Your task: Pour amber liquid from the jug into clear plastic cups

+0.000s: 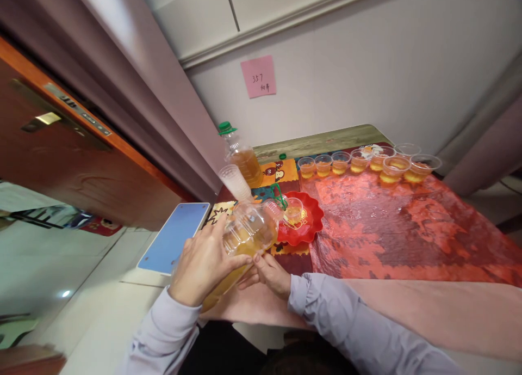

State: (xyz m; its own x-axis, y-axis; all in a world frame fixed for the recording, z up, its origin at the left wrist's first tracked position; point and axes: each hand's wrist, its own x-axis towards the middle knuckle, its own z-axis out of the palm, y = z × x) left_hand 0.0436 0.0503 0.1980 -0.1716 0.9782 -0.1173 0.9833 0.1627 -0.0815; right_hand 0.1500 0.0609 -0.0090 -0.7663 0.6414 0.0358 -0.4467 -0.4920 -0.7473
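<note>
A large clear plastic bottle (253, 231) of amber liquid lies tilted between my hands, its neck pointing right. My left hand (199, 260) is wrapped round its near left side. Under the bottle, my right hand (274, 274) grips its lower side with bent fingers. A green plastic carry handle (279, 196) sits near the neck. The bottle's mouth is over or beside a clear plastic cup (295, 209) on a red scalloped plate (317, 225). Some amber colour shows in that cup; whether liquid is flowing, I cannot tell.
Behind the bottle stand a stack of clear cups (234, 180) and a second bottle (244, 160) with a green cap. A loose green cap (283, 156) lies nearby. Several partly filled cups (341, 161) line the table's back right. A blue stool (175, 238) is at left.
</note>
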